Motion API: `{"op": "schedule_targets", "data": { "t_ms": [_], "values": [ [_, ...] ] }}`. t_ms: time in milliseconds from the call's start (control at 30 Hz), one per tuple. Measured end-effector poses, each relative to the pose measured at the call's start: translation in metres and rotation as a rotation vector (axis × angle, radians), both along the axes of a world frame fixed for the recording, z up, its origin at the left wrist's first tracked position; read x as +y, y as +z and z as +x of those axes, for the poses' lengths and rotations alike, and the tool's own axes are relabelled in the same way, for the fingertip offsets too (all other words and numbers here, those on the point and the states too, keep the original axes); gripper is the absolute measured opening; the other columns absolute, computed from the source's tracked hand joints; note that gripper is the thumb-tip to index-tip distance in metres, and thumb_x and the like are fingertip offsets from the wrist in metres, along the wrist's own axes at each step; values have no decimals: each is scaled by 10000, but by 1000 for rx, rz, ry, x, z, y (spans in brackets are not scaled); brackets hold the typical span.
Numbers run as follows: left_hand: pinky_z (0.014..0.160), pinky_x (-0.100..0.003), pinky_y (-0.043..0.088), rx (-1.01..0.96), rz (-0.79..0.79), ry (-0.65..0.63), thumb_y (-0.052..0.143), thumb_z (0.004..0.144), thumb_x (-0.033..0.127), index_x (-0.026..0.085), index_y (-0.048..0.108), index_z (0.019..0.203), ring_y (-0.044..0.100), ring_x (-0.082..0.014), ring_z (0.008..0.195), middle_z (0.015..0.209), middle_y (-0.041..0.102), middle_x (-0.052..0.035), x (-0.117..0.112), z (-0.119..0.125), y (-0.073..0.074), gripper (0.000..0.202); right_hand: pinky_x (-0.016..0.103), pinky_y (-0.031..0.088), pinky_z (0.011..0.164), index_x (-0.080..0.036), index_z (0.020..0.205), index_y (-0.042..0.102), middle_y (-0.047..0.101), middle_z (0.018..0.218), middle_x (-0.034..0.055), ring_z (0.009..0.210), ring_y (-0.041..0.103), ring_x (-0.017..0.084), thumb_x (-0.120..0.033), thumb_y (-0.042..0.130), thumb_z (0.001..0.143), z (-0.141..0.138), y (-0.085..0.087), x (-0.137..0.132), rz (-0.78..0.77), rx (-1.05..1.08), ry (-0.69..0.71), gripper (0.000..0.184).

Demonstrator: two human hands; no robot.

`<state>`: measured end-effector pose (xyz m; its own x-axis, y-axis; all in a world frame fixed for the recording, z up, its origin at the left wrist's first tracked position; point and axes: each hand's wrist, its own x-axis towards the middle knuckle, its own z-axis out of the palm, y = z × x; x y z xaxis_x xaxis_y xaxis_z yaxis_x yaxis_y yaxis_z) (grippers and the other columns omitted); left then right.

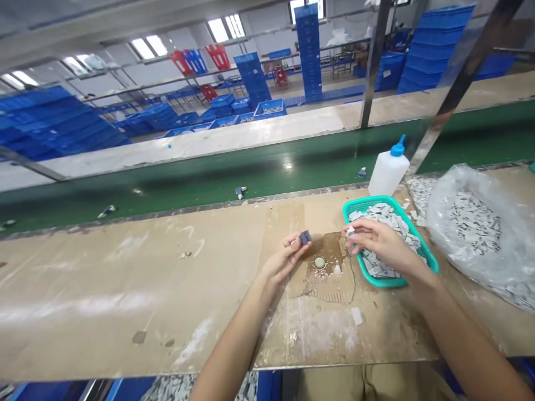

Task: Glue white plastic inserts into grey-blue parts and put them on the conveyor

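Note:
Between the thumb and fingers of my left hand (285, 256) is a small dark grey-blue plastic part (305, 238), held above the worktable. My right hand (378, 240) pinches a small white plastic piece (350, 230) at the left rim of a green basket (422, 277). Many flat white pieces (382, 214) fill that basket. Below and between the hands, a round bottle cap (320, 262) lies on a wet brown patch (332, 248) of the cardboard-covered table. The two held pieces are apart.
A white squeeze bottle (388, 171) with a blue nozzle stands behind the basket. At right lies a clear plastic bag (443, 206) of small pieces. A green conveyor belt (188, 195) beyond the table carries several small parts (241, 192). A metal post (373, 67) rises behind the belt.

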<state>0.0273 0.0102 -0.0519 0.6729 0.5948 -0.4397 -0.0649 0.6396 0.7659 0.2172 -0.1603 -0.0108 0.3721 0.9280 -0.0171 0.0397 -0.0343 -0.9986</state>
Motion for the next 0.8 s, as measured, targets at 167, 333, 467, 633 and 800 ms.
{"op": "schedule_targets", "data": {
  "t_ms": [167, 333, 467, 633, 800],
  "values": [
    [872, -298, 570, -93, 2, 10, 825, 727, 245, 216, 727, 839, 691, -197, 936, 954, 723, -76, -3, 0, -4, 152, 315, 598, 691, -164, 1048, 699, 743, 808, 64, 731, 726, 182, -203, 567, 860, -26, -11, 21, -87, -199, 71, 232],
    [813, -238, 541, -225, -68, 37, 808, 745, 224, 175, 707, 770, 666, -129, 777, 835, 702, -57, 1, 0, -8, 115, 335, 577, 778, -198, 999, 744, 744, 1005, 75, 889, 715, 205, -196, 562, 872, -46, -18, 29, -95, -579, 81, 222],
    [804, -197, 513, -245, -164, 92, 721, 784, 72, 119, 691, 739, 645, -78, 708, 778, 689, -44, 9, 0, -7, 72, 316, 569, 726, -196, 1152, 714, 758, 913, 54, 814, 717, 201, -261, 581, 901, -52, -21, 26, -156, -760, 65, 291],
    [885, -237, 545, -300, -228, 96, 649, 839, 62, 62, 701, 812, 695, -120, 800, 861, 715, -88, 11, -1, -1, 58, 288, 568, 667, -172, 1045, 735, 763, 856, 42, 727, 718, 183, -250, 578, 908, -54, -28, 23, -97, -878, 119, 222],
    [917, -307, 553, -360, -193, 29, 624, 872, 102, 74, 703, 826, 707, -161, 853, 857, 713, -84, 11, -3, -2, 95, 278, 562, 662, -174, 952, 776, 763, 892, 58, 733, 714, 173, -229, 561, 946, -55, -30, 22, 51, -1072, 161, 222]
  ]
}}
